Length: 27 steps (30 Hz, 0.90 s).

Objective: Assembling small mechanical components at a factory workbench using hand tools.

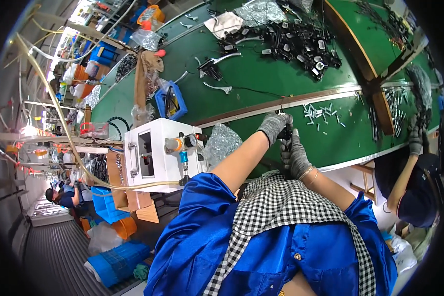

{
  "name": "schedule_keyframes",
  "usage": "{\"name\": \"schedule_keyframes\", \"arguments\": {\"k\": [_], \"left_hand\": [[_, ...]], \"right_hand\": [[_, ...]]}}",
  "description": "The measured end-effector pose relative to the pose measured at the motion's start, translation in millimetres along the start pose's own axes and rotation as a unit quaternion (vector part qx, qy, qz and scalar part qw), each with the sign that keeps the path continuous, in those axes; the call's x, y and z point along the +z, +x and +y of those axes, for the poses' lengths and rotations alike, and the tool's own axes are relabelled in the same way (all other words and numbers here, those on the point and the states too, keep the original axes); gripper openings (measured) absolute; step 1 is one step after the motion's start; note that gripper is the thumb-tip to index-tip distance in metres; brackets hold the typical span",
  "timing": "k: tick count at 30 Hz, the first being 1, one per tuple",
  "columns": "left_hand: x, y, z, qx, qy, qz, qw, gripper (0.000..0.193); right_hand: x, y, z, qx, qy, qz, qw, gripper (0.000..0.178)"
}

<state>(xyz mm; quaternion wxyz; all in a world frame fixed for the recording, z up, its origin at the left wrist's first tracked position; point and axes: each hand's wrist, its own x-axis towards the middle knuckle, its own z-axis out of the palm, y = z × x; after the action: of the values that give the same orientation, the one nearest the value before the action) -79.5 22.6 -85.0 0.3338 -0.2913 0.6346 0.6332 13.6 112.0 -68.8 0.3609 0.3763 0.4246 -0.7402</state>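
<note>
Head view: left hand point(276, 124) was curled around a black part point(285, 132) above the table point(340, 144); right hand point(298, 157) had bent fingers just below, couldn't tell if gripping. Looked mid-job. Loose silver pins point(317, 114) and a black heap point(301, 49) lay about; couldn't tell which pieces were finished.

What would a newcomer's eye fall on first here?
Probably the shiny blue clothing and black-and-white checked apron filling the lower middle. Next, the white box left of center and the heap of black parts on the green workbench up top. At center, the gloved left hand and right hand meet at a small black part.
</note>
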Motion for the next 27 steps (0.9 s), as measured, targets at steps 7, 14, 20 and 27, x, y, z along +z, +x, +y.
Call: {"name": "schedule_keyframes", "arguments": {"k": [7,14,20,27], "left_hand": [[-8.1,31.4,-25.8,0.125,0.032,0.022,0.991,0.005],[24.2,-29.9,-34.5,0.224,-0.047,0.170,0.959,0.012],[15.8,-10.7,-40.5,0.323,-0.068,0.141,0.933,0.010],[1.5,-33.9,-4.3,0.122,0.025,-0.045,0.991,0.003]], "right_hand": [[-5.9,21.2,20.7,-0.199,-0.066,0.053,0.976,0.060],[-19.0,8.7,20.7,-0.093,0.029,0.007,0.995,0.060],[-12.0,-3.4,15.6,-0.120,-0.008,0.032,0.992,0.060],[-12.7,13.5,33.8,-0.301,-0.127,0.033,0.945,0.063]]}}
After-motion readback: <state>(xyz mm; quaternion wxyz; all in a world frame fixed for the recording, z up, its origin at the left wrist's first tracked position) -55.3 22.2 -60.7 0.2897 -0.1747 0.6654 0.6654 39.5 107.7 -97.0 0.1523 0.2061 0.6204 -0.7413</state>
